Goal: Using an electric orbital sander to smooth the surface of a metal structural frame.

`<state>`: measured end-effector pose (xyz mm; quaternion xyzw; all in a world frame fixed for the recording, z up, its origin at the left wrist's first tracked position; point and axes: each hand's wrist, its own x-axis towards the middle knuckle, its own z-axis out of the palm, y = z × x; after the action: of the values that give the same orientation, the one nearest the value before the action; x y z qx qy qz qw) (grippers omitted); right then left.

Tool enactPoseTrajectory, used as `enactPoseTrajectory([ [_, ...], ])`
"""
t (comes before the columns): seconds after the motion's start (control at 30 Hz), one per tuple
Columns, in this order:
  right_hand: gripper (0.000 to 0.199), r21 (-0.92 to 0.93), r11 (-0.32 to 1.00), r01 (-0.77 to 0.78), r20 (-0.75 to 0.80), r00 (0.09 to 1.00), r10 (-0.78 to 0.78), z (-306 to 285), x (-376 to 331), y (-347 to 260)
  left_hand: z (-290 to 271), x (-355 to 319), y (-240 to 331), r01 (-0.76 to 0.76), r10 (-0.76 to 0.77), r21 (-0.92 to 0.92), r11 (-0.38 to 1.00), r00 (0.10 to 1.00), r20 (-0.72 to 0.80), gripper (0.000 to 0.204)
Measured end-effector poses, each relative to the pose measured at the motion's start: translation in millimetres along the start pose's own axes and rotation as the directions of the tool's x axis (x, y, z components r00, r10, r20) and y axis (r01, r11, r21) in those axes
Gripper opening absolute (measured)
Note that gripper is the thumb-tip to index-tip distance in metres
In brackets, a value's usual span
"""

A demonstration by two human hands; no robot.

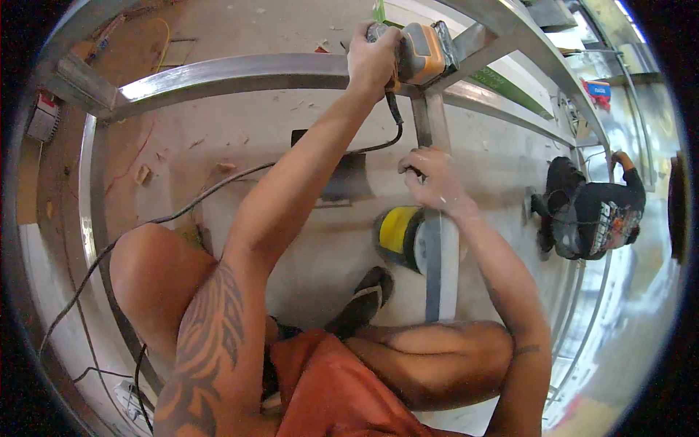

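My left hand (pixel 375 58) grips an orange and grey corded electric sander (pixel 422 54) at the top centre. The sander's dark right end lies against the joint of a square-tube metal frame (pixel 240 71). Lower down, my right hand (pixel 437 178) has its fingers curled over an upright metal tube (pixel 432 120) of that frame; the palm side is hidden. From the sander a black power cord (pixel 240 175) droops and runs off to the lower left, passing behind my left forearm. A yellow and black spool-like round object (pixel 399 231) sits on the floor beside the tube.
A person in dark clothes (pixel 597 211) crouches at the right beyond the frame. Scraps (pixel 143 175) and a thin red cord lie on the floor at left. A green-edged white panel (pixel 510 91) leans behind the frame. A red and grey box-like device (pixel 44 116) stands far left.
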<state>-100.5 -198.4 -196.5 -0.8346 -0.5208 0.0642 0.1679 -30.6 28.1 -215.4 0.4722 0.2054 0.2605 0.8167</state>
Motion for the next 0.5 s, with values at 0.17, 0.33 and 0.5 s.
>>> enactPoseTrajectory([
  [0.17, 0.015, -0.011, 1.0, -0.03, 0.031, 0.999, 0.03, -2, -2, 1, 5, 15, -1, 0.05, -0.05, -0.006, 0.999, 0.998, -0.045, 0.061],
  [0.33, 0.009, -0.035, 0.999, 0.021, -0.011, 1.0, -0.022, 4, 2, -3, -6, 31, -1, -0.021, 0.022, 0.039, 0.999, 0.999, -0.03, 0.053],
  [0.5, 0.01, -0.036, 0.999, 0.002, -0.06, 0.998, -0.004, 7, -6, 5, 3, 2, 6, 0.013, -0.012, 0.034, 0.999, 1.0, -0.022, 0.056],
])
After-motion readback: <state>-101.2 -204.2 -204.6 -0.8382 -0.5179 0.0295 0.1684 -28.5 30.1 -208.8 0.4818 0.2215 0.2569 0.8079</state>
